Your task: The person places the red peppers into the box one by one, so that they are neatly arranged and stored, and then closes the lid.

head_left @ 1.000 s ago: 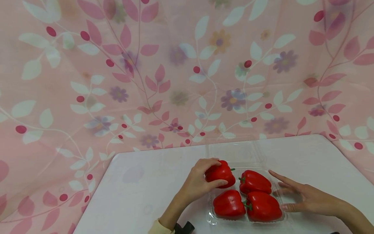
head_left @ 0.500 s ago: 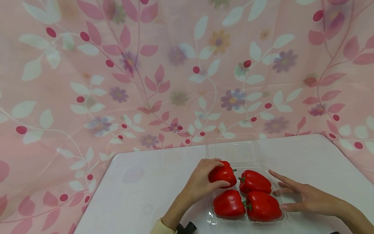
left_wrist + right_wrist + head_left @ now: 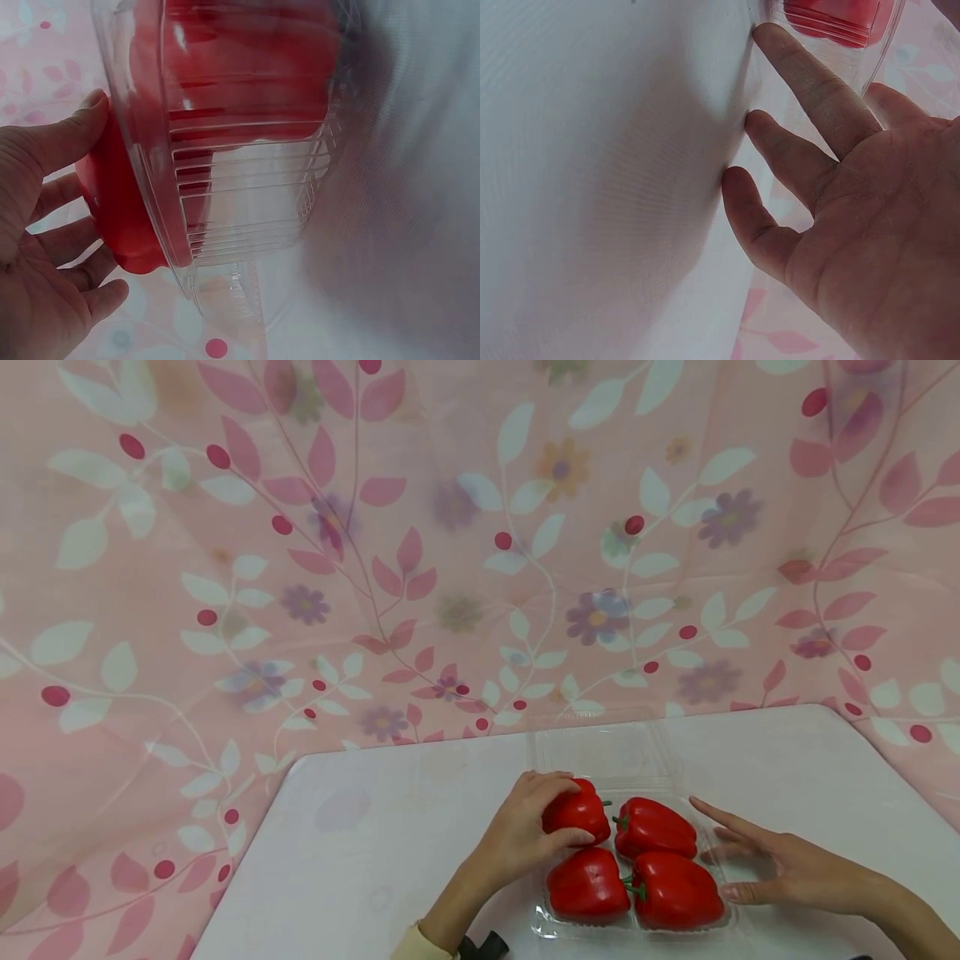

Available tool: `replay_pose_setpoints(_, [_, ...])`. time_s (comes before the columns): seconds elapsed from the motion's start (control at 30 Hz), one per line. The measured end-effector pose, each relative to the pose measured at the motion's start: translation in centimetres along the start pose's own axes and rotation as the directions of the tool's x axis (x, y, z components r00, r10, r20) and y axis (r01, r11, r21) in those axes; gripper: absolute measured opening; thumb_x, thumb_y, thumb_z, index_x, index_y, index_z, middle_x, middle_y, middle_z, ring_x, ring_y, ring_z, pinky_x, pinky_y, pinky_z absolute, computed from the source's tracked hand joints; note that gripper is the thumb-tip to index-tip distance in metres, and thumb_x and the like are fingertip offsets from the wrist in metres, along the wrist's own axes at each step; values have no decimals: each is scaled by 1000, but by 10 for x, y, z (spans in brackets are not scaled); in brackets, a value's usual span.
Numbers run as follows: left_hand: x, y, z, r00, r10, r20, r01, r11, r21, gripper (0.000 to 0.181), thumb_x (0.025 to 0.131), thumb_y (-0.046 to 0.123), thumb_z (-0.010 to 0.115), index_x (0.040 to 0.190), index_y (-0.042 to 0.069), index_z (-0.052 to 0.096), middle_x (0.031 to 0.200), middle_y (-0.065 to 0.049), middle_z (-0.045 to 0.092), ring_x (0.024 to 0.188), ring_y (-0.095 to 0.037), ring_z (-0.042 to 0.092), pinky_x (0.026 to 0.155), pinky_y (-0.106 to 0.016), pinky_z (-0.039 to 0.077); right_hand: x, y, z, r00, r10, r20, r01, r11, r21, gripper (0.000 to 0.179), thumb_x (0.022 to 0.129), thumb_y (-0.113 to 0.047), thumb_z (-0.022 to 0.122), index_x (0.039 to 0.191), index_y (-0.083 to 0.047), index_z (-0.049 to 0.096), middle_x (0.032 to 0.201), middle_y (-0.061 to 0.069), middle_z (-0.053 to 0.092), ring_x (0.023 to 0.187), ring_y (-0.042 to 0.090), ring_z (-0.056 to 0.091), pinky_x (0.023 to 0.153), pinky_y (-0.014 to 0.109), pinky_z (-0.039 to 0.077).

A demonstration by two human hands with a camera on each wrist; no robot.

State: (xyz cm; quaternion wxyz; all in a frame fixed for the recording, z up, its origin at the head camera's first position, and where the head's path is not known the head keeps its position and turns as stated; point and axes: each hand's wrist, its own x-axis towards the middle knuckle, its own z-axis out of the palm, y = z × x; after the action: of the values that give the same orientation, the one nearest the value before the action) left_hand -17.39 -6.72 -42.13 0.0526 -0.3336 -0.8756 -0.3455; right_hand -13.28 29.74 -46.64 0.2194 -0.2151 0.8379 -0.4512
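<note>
My left hand [image 3: 510,839] grips a red bell pepper [image 3: 579,814] by its left end, above the back left of a clear plastic container [image 3: 546,927]. In the left wrist view the held pepper [image 3: 112,199] sits partly over the container's rim, thumb on one side, fingers on the other. Inside the container lie three more red bell peppers: one at back right [image 3: 654,827], one at front left [image 3: 588,885], one at front right [image 3: 677,889]. Beside the container's right side is my right hand [image 3: 787,864], fingers extended. Its fingertips [image 3: 761,120] meet the table in the right wrist view.
The container's hinged clear lid [image 3: 603,750] stands open toward the back of the white table [image 3: 360,843]. Behind the table hangs a pink floral cloth [image 3: 450,568]. A black wrist device [image 3: 486,946] is on my left forearm.
My left hand has moved slightly right and down with the held bell pepper, bringing it lower into the back left of the container. The right hand and other peppers stay put.
</note>
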Motion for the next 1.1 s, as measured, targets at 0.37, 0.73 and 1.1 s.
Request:
replay_pose_setpoints(0.37, [0, 2, 5, 999, 23, 33, -25, 998, 66, 52, 80, 31, 83, 125, 23, 57, 130, 7, 57, 117, -8, 50, 91, -27, 50, -2, 1, 0, 1000, -27, -7, 26, 1000, -13, 89, 92, -25, 68, 159, -25, 10, 130, -1, 63, 127, 58, 32, 75, 73, 45])
replay_pose_setpoints(0.73, [-1, 1, 9, 998, 33, 55, -41, 989, 143, 48, 82, 35, 80, 123, 22, 57, 131, 7, 57, 121, -8, 51, 110, -42, 35, -1, 0, 0, 1000, -28, -11, 28, 999, -23, 90, 91, -25, 69, 159, -25, 10, 131, 2, 62, 127, 58, 34, 74, 74, 44])
replay_pose_setpoints(1.1, [-2, -3, 13, 996, 66, 57, -76, 978, 195, 47, 83, 35, 79, 121, 21, 57, 127, 6, 59, 120, -9, 52, 109, -44, 37, -2, 2, 0, 999, -31, -13, 31, 999, -18, 90, 91, -25, 69, 159, -26, 11, 132, 4, 61, 127, 57, 33, 75, 72, 45])
